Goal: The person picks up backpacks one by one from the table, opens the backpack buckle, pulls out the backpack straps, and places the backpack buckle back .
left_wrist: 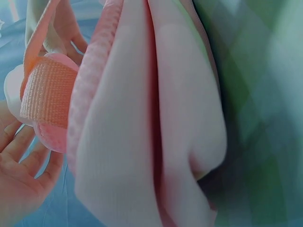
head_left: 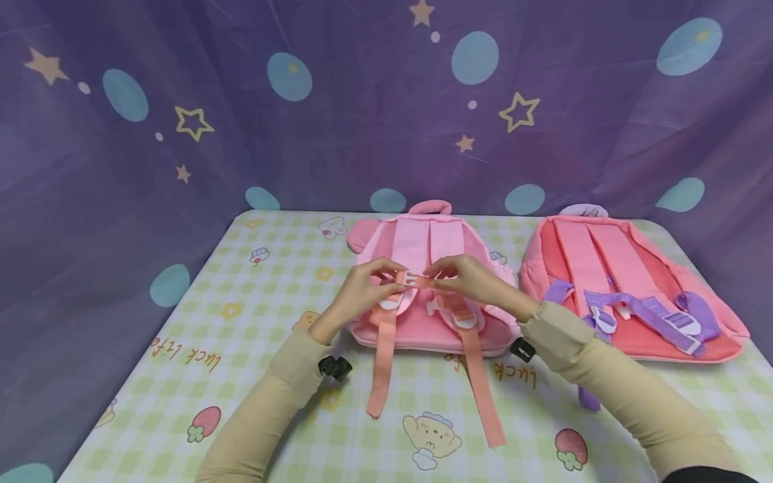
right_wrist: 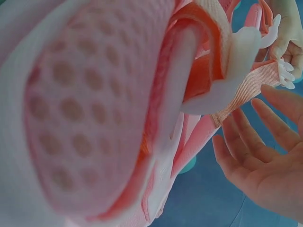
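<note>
A pink backpack [head_left: 423, 322] lies with its shoulder straps facing up. Over its middle, my left hand [head_left: 365, 288] pinches a white plastic buckle [head_left: 410, 279] at the end of a short orange chest strap [head_left: 425, 282]. My right hand [head_left: 468, 278] holds that strap between thumb and fingers just right of the buckle. Seen from the right wrist, the buckle's prongs [right_wrist: 286, 74] point toward the left hand [right_wrist: 289, 45]. A second white clip piece [head_left: 433, 307] hangs lower, by the right shoulder strap. From the left wrist, an orange webbing loop [left_wrist: 49, 92] shows beside my left fingers [left_wrist: 21, 142].
Another pink backpack [head_left: 649, 268] with purple straps [head_left: 658, 315] lies at the right. Two long orange strap tails [head_left: 380, 376] hang toward me over the checked tablecloth [head_left: 241, 376]. A purple patterned curtain [head_left: 362, 134] closes off the back.
</note>
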The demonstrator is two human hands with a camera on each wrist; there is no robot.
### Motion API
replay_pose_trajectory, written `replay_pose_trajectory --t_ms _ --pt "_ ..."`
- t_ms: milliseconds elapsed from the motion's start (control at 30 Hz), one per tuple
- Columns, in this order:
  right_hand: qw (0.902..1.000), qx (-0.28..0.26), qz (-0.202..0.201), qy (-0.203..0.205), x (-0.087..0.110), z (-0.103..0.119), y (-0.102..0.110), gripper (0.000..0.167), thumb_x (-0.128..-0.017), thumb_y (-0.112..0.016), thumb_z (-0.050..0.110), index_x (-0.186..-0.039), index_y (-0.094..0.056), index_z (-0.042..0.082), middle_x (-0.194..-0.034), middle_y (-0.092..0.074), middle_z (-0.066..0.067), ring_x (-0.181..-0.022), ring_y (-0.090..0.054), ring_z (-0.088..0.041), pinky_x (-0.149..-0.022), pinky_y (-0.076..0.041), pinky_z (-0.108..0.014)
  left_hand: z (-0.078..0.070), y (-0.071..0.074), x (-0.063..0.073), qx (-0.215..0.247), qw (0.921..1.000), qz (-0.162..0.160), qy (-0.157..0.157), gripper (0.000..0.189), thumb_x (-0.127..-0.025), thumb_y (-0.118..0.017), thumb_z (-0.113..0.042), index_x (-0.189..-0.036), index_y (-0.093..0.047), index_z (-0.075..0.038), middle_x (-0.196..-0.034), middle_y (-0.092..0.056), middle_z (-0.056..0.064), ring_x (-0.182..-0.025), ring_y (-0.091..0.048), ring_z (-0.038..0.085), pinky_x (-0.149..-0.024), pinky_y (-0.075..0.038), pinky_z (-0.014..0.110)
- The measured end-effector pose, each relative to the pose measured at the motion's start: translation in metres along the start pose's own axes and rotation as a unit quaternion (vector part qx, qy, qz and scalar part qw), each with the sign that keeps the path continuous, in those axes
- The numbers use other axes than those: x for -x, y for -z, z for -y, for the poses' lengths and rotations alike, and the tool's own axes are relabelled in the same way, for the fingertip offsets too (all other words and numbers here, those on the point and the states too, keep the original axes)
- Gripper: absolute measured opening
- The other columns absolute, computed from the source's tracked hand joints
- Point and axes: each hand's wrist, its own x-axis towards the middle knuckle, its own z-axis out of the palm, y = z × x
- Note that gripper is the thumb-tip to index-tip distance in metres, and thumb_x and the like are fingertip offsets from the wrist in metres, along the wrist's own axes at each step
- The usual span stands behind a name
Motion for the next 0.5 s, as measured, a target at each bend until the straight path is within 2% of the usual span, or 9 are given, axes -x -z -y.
replay_pose_trajectory --t_ms 67,233,500 --pt "1.0 0.0 -0.001 -0.001 -0.0009 -0.0002 -0.0012 0.021 -0.079 -0.065 0.009 -0.098 -0.066 0.001 -0.09 -0.065 -0.008 -0.075 -0.055 -0.017 -0.069 -0.047 -0.03 0.0098 -0.0014 -0.0013 -0.002 1.0 0.001 0.001 0.022 -0.072 -0.07 0.0 -0.093 -0.064 0.004 -0.087 -0.064 0.016 -0.077 -0.06 0.029 -0.072 -0.047 0.046" --pt "1.0 -0.006 -0.004 -0.007 -0.0025 0.0 -0.0031 0.019 -0.08 -0.064 0.009 -0.098 -0.066 0.002 -0.089 -0.065 -0.008 -0.068 -0.05 -0.014 -0.062 -0.043 -0.024 0.0114 -0.0023 -0.0012 -0.012 0.9999 0.001 -0.002 0.022 -0.073 -0.071 -0.007 -0.094 -0.065 -0.002 -0.087 -0.065 0.009 -0.077 -0.06 0.021 -0.071 -0.048 0.039" --pt "0.9996 -0.019 -0.003 -0.02 -0.0035 0.0 -0.004 0.016 -0.083 -0.06 0.007 -0.096 -0.067 0.002 -0.084 -0.064 -0.007 -0.064 -0.047 -0.014 -0.058 -0.04 -0.023 0.0128 -0.0037 -0.001 -0.007 0.9999 0.01 -0.002 0.022 -0.074 -0.07 -0.008 -0.094 -0.065 -0.004 -0.087 -0.065 0.005 -0.077 -0.059 0.017 -0.069 -0.049 0.037"
